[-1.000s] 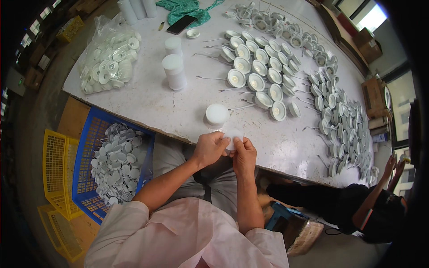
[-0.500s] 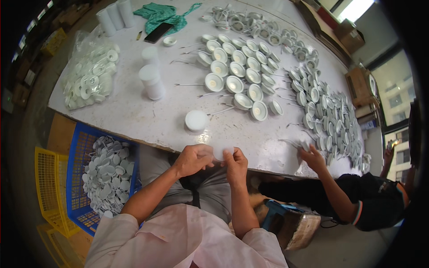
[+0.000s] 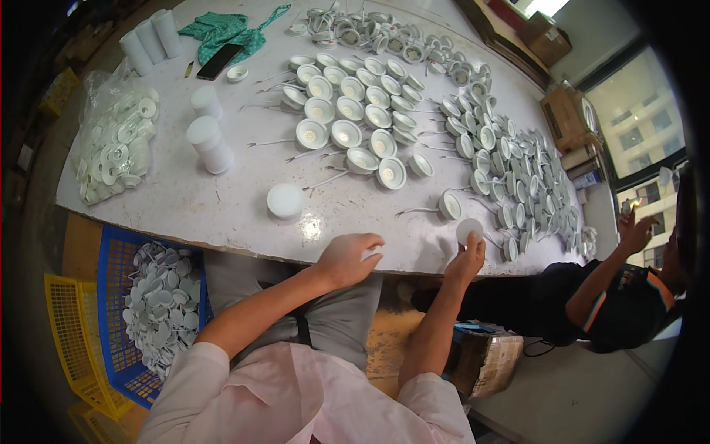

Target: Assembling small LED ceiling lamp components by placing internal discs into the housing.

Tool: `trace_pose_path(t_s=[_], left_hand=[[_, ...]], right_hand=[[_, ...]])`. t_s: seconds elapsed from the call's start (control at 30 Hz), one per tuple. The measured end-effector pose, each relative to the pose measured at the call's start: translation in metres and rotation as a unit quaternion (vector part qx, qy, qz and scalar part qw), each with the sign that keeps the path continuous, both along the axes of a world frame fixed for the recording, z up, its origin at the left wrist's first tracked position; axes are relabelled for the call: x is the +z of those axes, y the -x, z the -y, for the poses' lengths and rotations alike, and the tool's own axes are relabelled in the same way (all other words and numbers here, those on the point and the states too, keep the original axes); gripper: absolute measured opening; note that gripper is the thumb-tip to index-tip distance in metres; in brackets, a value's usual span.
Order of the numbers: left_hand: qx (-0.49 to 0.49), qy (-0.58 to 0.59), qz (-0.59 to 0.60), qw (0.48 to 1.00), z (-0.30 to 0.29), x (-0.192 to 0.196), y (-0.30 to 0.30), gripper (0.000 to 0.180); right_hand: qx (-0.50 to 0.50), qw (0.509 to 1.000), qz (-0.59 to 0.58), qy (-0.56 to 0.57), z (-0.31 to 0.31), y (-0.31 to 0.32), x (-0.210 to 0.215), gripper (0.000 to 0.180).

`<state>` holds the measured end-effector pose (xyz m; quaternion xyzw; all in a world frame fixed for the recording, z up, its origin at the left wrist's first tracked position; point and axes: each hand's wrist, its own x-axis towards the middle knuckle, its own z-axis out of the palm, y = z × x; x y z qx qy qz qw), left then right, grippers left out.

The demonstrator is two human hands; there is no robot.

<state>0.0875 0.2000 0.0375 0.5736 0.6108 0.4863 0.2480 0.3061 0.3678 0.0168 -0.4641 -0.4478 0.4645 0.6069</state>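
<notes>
My right hand (image 3: 464, 259) holds a small round white disc (image 3: 469, 229) at the near edge of the white table (image 3: 222, 207), beside a white lamp housing with a wire (image 3: 449, 205). My left hand (image 3: 349, 258) rests at the table edge with fingers curled around a small white part that is mostly hidden. A white round cap (image 3: 285, 200) lies on the table just beyond my left hand. Rows of white cup-shaped lamp housings (image 3: 347, 133) with thin wires fill the middle of the table.
A blue crate of white discs (image 3: 159, 307) and a yellow crate (image 3: 70, 333) stand at my left. A clear bag of white parts (image 3: 115, 148), stacked white caps (image 3: 208, 144), a phone (image 3: 220, 61) and green cloth lie far left. Another person (image 3: 621, 296) sits at the right.
My hands have come apart: the right hand moved right along the table edge with the white disc, the left stayed near the middle. The other person's arm lifted off the table.
</notes>
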Motion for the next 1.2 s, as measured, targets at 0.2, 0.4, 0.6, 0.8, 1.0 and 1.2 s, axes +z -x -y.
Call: trace_pose_path(t_s=[0.2, 0.4, 0.6, 0.8, 1.0, 1.2], left_hand=[[0.061, -0.082, -0.238, 0.966, -0.101, -0.027, -0.037, 0.029], [0.041, -0.031, -0.346, 0.937, -0.102, -0.056, -0.035, 0.028], [0.077, 0.029, -0.168, 0.982, -0.046, -0.035, -0.020, 0.062], [0.090, 0.112, -0.151, 0.978, -0.047, -0.018, -0.012, 0.082], [0.145, -0.011, -0.188, 0.971, -0.052, -0.032, -0.014, 0.077], [0.051, 0.033, 0.087, 0.994, -0.034, -0.016, -0.011, 0.080]], right_hand=[[0.059, 0.977, -0.167, 0.119, -0.072, -0.008, -0.015, 0.020], [0.226, 0.964, -0.098, 0.103, -0.078, 0.006, -0.013, 0.020], [0.260, 0.949, -0.099, 0.147, -0.017, 0.037, -0.010, 0.020], [0.283, 0.938, -0.120, 0.159, 0.029, 0.055, -0.008, 0.027], [0.231, 0.953, -0.135, 0.140, 0.043, 0.042, -0.014, 0.018], [0.240, 0.943, -0.115, 0.201, 0.071, 0.049, -0.003, 0.015]])
